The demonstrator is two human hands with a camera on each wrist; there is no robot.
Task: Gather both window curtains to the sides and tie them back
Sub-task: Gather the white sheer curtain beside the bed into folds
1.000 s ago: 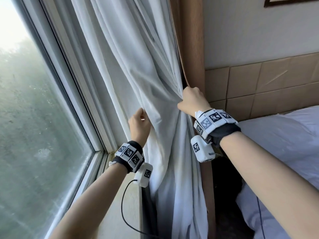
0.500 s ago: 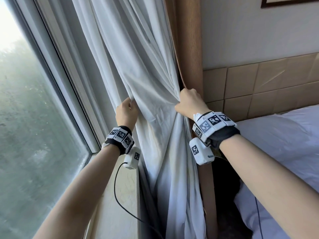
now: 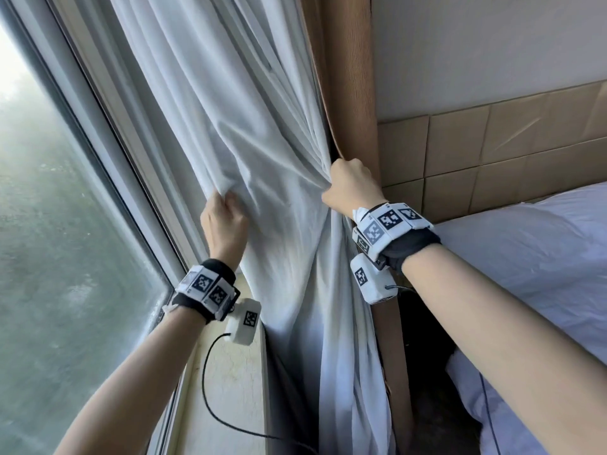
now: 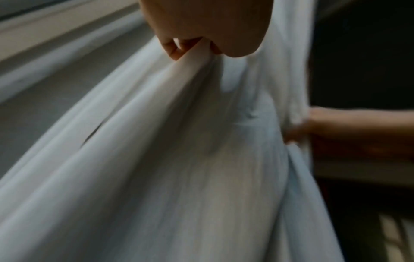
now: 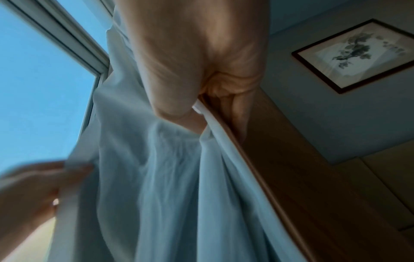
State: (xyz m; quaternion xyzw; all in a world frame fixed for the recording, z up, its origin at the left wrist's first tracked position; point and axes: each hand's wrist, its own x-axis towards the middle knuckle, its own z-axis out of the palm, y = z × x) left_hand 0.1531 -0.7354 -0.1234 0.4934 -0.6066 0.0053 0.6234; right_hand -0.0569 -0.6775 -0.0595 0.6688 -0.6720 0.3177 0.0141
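A white curtain point(image 3: 249, 133) hangs at the right side of the window, bunched toward a brown curtain point(image 3: 348, 93) beside it. My left hand point(image 3: 223, 218) grips the white curtain's left edge in a fist, near the window frame. My right hand point(image 3: 348, 188) grips a gathered bunch of the white curtain against the brown one. The fabric stretches between both hands. In the left wrist view my left hand point(image 4: 201, 35) pinches a fold of the white curtain point(image 4: 179, 159). In the right wrist view my right hand point(image 5: 201, 70) clutches the white curtain point(image 5: 168, 177) and the brown curtain's edge point(image 5: 280, 159).
The window glass point(image 3: 49, 257) and its frame point(image 3: 131, 152) fill the left. A stone sill point(image 3: 230, 389) runs below my left arm. A bed with white bedding point(image 3: 525, 257) stands at the right under a tan padded headboard point(image 3: 492, 142). A framed picture point(image 5: 358, 53) hangs on the wall.
My left hand has moved left and up along the white curtain to its edge and now grips it there. My right hand has kept its hold at the brown curtain.
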